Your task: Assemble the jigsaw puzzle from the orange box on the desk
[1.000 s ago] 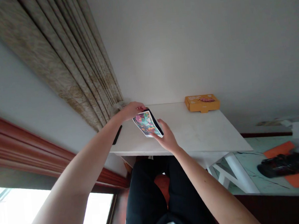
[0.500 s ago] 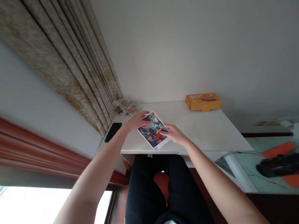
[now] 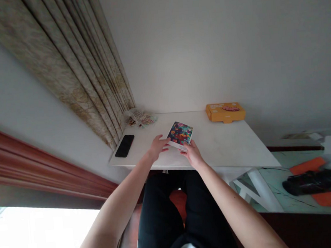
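A colourful illustrated card (image 3: 180, 133), dark with bright flower-like shapes and a white lower border, is tilted above the middle of the desk. My right hand (image 3: 192, 152) grips its lower right corner, thumb on the front and fingers partly behind. At the lower left corner is my left hand (image 3: 156, 148), its fingers stretched and apart, one fingertip touching the card's edge. What lies behind the card is hidden.
A black phone (image 3: 125, 146) lies at the white desk's (image 3: 222, 146) left edge. Behind it sits a clear plastic bag (image 3: 140, 117) of small items. A yellow box (image 3: 226, 112) stands at the back right. Right of the desk, a black object (image 3: 317, 182) rests on orange material.
The card has turned and shifted right, its white border now toward me. My left hand has moved from its upper left side to the lower left corner; my right hand still grips it.
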The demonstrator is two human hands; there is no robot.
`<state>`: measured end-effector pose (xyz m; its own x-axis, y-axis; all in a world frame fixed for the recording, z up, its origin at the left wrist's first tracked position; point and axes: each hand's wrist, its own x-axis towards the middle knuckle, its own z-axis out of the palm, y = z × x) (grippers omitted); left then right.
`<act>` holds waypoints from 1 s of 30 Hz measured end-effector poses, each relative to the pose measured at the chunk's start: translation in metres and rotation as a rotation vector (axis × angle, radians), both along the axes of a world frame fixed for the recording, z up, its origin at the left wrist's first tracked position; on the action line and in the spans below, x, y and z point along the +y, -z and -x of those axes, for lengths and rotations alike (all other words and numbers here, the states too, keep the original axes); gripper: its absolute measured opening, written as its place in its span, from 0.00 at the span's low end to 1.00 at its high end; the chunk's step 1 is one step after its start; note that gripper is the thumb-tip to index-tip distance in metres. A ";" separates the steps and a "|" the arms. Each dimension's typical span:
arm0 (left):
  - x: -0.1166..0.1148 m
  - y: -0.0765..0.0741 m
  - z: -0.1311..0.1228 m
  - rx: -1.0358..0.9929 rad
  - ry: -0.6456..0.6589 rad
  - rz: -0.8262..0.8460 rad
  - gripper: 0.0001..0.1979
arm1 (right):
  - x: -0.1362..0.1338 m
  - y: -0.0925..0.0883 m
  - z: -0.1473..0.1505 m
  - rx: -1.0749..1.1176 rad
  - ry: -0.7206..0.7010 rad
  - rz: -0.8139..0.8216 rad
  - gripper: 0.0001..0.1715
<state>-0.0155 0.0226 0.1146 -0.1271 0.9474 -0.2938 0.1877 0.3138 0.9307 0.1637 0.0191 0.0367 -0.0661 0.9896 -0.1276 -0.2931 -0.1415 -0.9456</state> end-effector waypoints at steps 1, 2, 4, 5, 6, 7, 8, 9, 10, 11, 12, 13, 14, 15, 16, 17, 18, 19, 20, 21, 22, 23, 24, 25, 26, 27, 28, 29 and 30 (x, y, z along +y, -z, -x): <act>-0.002 0.004 -0.002 -0.017 0.039 0.016 0.24 | -0.003 0.001 0.003 -0.001 -0.045 0.001 0.28; -0.002 0.008 -0.001 -0.009 0.065 0.008 0.21 | -0.006 0.001 0.005 0.005 -0.073 0.004 0.29; 0.002 0.010 0.007 0.028 0.135 -0.018 0.20 | -0.008 -0.001 0.002 0.058 -0.049 0.025 0.31; 0.005 0.010 0.014 0.036 0.184 -0.018 0.21 | -0.008 -0.002 -0.002 0.093 0.001 0.043 0.31; 0.009 0.010 0.023 0.035 0.234 -0.011 0.22 | -0.006 -0.003 -0.008 0.119 0.061 0.066 0.31; 0.013 0.009 0.032 0.035 0.278 -0.006 0.24 | -0.003 -0.003 -0.014 0.125 0.116 0.093 0.31; 0.016 0.009 0.040 0.044 0.306 -0.009 0.25 | -0.001 -0.002 -0.020 0.103 0.150 0.118 0.32; 0.020 0.010 0.048 0.061 0.312 -0.026 0.25 | 0.002 -0.001 -0.026 0.053 0.153 0.135 0.33; 0.023 0.011 0.054 0.088 0.299 -0.053 0.26 | 0.004 0.001 -0.030 -0.019 0.124 0.139 0.33; 0.025 0.013 0.058 0.124 0.271 -0.081 0.26 | 0.005 0.003 -0.032 -0.106 0.074 0.127 0.34; 0.027 0.016 0.061 0.168 0.231 -0.109 0.26 | 0.005 0.006 -0.033 -0.201 0.019 0.100 0.34; 0.028 0.020 0.063 0.222 0.179 -0.132 0.26 | 0.004 0.009 -0.032 -0.301 -0.029 0.057 0.36; 0.029 0.025 0.063 0.286 0.120 -0.149 0.26 | 0.003 0.011 -0.029 -0.402 -0.061 0.003 0.38; 0.029 0.030 0.063 0.358 0.060 -0.160 0.26 | 0.002 0.014 -0.024 -0.503 -0.075 -0.054 0.41; 0.029 0.035 0.064 0.432 0.008 -0.167 0.25 | 0.000 0.015 -0.019 -0.602 -0.077 -0.108 0.45; 0.029 0.041 0.065 0.501 -0.033 -0.171 0.25 | -0.001 0.016 -0.012 -0.696 -0.076 -0.159 0.48; 0.028 0.046 0.067 0.559 -0.063 -0.172 0.24 | -0.002 0.016 -0.005 -0.785 -0.084 -0.201 0.49; 0.028 0.051 0.071 0.608 -0.084 -0.173 0.24 | -0.003 0.016 0.002 -0.870 -0.103 -0.236 0.48; 0.027 0.055 0.075 0.648 -0.098 -0.179 0.24 | -0.004 0.015 0.010 -0.953 -0.135 -0.265 0.45; 0.025 0.060 0.080 0.687 -0.113 -0.190 0.24 | -0.004 0.015 0.019 -1.036 -0.173 -0.293 0.39; 0.024 0.063 0.086 0.731 -0.126 -0.209 0.24 | -0.004 0.014 0.028 -1.115 -0.207 -0.321 0.32; 0.022 0.067 0.091 0.785 -0.136 -0.236 0.24 | -0.003 0.014 0.036 -1.188 -0.230 -0.349 0.25; 0.021 0.071 0.094 0.848 -0.136 -0.267 0.24 | -0.003 0.014 0.045 -1.248 -0.245 -0.381 0.20; 0.019 0.075 0.097 0.917 -0.125 -0.299 0.24 | -0.002 0.014 0.053 -1.293 -0.253 -0.413 0.17; 0.017 0.079 0.097 0.983 -0.100 -0.327 0.24 | 0.000 0.014 0.061 -1.325 -0.255 -0.443 0.17; 0.015 0.082 0.095 1.038 -0.057 -0.351 0.23 | 0.001 0.014 0.068 -1.346 -0.259 -0.471 0.17; 0.014 0.086 0.092 1.077 0.002 -0.368 0.23 | 0.003 0.014 0.074 -1.360 -0.268 -0.495 0.18; 0.012 0.090 0.088 1.101 0.067 -0.377 0.23 | 0.004 0.014 0.079 -1.372 -0.279 -0.514 0.19; 0.011 0.094 0.083 1.115 0.135 -0.380 0.23 | 0.006 0.013 0.083 -1.382 -0.287 -0.528 0.19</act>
